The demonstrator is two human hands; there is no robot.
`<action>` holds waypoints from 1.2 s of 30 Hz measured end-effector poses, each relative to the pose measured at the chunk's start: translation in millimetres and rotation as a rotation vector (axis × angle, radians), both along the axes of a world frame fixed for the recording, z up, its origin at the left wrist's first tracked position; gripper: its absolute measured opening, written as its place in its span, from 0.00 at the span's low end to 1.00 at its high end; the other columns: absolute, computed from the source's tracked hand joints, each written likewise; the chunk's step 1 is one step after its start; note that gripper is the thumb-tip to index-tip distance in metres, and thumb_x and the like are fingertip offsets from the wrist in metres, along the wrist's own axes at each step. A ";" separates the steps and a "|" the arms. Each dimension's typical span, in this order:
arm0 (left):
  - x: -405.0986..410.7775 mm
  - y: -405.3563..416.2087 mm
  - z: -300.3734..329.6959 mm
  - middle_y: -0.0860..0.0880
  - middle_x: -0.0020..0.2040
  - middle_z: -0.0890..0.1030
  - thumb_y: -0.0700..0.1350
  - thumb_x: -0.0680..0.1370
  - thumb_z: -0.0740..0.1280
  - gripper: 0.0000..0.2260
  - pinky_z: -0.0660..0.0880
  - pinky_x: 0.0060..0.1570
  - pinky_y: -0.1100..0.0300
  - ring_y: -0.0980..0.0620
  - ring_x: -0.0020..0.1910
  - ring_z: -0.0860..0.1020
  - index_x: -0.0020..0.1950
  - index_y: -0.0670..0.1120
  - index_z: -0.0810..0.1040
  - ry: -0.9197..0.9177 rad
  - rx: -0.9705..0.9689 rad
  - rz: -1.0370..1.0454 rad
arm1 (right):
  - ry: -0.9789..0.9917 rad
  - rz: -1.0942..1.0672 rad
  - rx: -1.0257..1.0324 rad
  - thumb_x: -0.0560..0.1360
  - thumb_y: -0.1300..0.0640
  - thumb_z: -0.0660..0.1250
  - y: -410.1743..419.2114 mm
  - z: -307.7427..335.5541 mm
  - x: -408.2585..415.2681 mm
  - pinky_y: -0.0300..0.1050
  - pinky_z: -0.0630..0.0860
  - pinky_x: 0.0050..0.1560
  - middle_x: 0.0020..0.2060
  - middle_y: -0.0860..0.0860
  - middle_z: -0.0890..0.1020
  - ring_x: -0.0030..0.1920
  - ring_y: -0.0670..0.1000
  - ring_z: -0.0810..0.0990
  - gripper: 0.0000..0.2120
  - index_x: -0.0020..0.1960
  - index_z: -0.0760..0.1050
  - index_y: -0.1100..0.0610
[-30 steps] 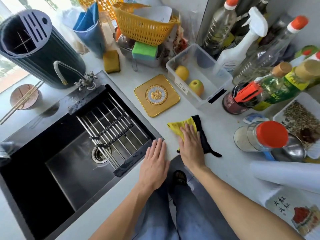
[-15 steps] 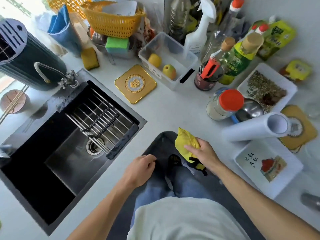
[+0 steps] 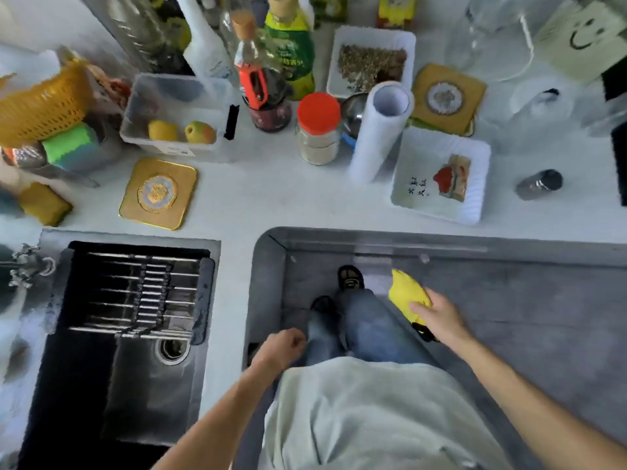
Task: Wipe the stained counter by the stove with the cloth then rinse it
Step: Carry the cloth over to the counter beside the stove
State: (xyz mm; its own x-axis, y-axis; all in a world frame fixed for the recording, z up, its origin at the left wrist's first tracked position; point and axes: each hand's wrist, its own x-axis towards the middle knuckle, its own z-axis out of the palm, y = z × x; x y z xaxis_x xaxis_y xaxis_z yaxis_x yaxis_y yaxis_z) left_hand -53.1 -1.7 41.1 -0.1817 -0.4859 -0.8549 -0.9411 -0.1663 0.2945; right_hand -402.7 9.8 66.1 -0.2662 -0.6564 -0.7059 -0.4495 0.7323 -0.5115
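Cloth, yellow, bunched, gripped in right hand above floor, clear of worktop; left hand clenched, holding nothing, near worktop edge; sink at left; gold coaster, red-lidded jar farther back

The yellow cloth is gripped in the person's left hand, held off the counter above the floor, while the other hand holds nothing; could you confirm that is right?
Not quite: the head view shows the yellow cloth gripped in the right hand, not the left. It is indeed off the counter, above the floor, and the left hand is curled and holds nothing.
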 end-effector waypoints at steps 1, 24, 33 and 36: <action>-10.0 -4.6 1.3 0.47 0.62 0.85 0.47 0.83 0.60 0.13 0.74 0.58 0.53 0.40 0.63 0.81 0.59 0.49 0.83 0.004 0.006 -0.031 | 0.023 -0.046 0.028 0.79 0.62 0.70 28.6 -1.5 -10.0 0.51 0.76 0.48 0.44 0.56 0.86 0.46 0.58 0.82 0.04 0.53 0.81 0.56; -417.0 1.1 3.9 0.43 0.61 0.85 0.46 0.88 0.61 0.12 0.70 0.58 0.57 0.43 0.63 0.82 0.61 0.43 0.83 0.047 -0.114 -1.113 | -0.113 -1.355 0.162 0.77 0.67 0.62 400.8 -13.1 -131.8 0.44 0.72 0.29 0.34 0.58 0.84 0.27 0.51 0.77 0.09 0.53 0.79 0.59; -530.6 2.0 0.5 0.45 0.60 0.86 0.48 0.87 0.61 0.09 0.73 0.56 0.59 0.44 0.61 0.83 0.51 0.53 0.79 -0.094 -0.047 -1.273 | 0.022 -1.490 0.022 0.75 0.64 0.64 400.6 -12.4 -286.6 0.35 0.66 0.19 0.20 0.44 0.75 0.18 0.43 0.69 0.05 0.42 0.76 0.57; -593.4 7.9 -2.4 0.44 0.59 0.86 0.48 0.87 0.61 0.11 0.75 0.58 0.57 0.42 0.61 0.83 0.53 0.50 0.82 -0.092 -0.037 -1.282 | 0.018 -1.502 0.030 0.76 0.63 0.64 403.8 -9.2 -331.1 0.33 0.67 0.18 0.19 0.42 0.75 0.18 0.41 0.73 0.05 0.43 0.76 0.56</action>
State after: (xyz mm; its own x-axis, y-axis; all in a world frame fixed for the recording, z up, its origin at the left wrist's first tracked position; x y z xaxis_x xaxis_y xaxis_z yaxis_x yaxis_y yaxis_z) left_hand -646.5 6.2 38.7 -0.4760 -0.0324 -0.8788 -0.4384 0.8750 0.2052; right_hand -733.8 413.6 56.9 -0.6688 0.2423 -0.7028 0.7027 0.5145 -0.4913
